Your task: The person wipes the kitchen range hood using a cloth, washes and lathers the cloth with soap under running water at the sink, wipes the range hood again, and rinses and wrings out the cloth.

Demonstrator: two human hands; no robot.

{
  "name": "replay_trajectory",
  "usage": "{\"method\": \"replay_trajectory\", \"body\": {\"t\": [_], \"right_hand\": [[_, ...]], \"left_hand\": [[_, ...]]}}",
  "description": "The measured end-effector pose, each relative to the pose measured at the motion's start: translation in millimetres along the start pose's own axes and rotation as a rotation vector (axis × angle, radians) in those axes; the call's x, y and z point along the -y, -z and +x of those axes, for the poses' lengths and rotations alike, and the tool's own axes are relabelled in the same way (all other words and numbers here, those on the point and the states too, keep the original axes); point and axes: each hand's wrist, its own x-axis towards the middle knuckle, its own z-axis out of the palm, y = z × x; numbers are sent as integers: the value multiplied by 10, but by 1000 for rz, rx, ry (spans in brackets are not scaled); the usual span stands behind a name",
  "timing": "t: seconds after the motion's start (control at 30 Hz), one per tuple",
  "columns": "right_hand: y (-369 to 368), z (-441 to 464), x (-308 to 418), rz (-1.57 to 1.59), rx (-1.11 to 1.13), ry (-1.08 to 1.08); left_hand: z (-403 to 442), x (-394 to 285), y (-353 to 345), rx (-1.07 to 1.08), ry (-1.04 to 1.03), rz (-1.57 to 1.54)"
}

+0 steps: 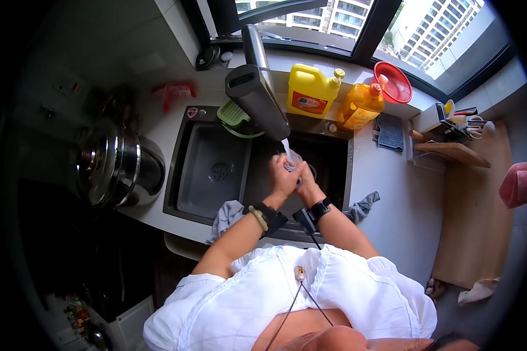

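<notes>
Over the right basin of the dark double sink [171,193], both my hands are together under the faucet [257,99]. A stream of water [286,147] runs from its spout onto a small, clear, whitish vessel [295,159]; its exact kind is too small to tell. My left hand [282,177] is closed around the vessel's left side. My right hand [306,180] grips it from the right, fingers partly hidden. A green drain basket [234,114] sits at the back of the sink, left of the faucet.
Behind the sink stand a yellow jug [311,88], an orange soap bottle [360,108] and a red colander [394,82]. Grey cloths [225,219] hang at the front edge. A steel pot [120,164] is left; a knife holder [430,123] and wooden boards [471,222] are right.
</notes>
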Motion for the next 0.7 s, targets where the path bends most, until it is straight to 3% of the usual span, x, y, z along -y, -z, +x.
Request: {"method": "replay_trajectory", "body": {"t": [0.03,0.07,0.1,0.17,0.2,0.23,0.27,0.33,0.43,0.47,0.5,0.53,0.6,0.63,0.67,0.7], "right_hand": [[-200,-40,-127,22,-109,24],[-307,-61,-238,46,-221,47],[-302,-74,-305,28,-107,78],[-245,-71,-204,-63,-228,43],[-210,-35,-92,-109,-280,25],[154,95,-11,34,-109,4],[127,94,-27,40,-93,-9],[97,8,-112,-3,-88,-30],[-229,-198,-214,-28,-137,29],[-167,-158,-201,28,-133,4],[-276,-165,-26,-121,-297,-64],[65,-29,41,3,-10,-83],[-24,-90,104,44,-61,10],[-56,-109,118,87,-81,12],[55,-54,-12,-68,-113,-24],[-33,-104,-127,-91,-120,12]], "left_hand": [[168,278,-38,-19,12,111],[270,137,87,-66,37,57],[373,-15,216,-114,59,2],[256,673,-100,22,-47,152],[97,348,-117,41,-104,88],[-57,-14,-123,63,-160,24],[-215,-316,-62,257,-102,131],[-27,99,-247,79,-127,52],[378,1947,-588,94,-371,462],[291,1608,-549,123,-179,276],[141,834,-394,170,-18,161],[-4,-13,-216,197,146,53],[-227,-83,-291,153,-184,269],[-143,-77,-322,136,-26,69],[-2,370,-467,-15,-55,-33],[191,693,-348,305,125,-598]]}}
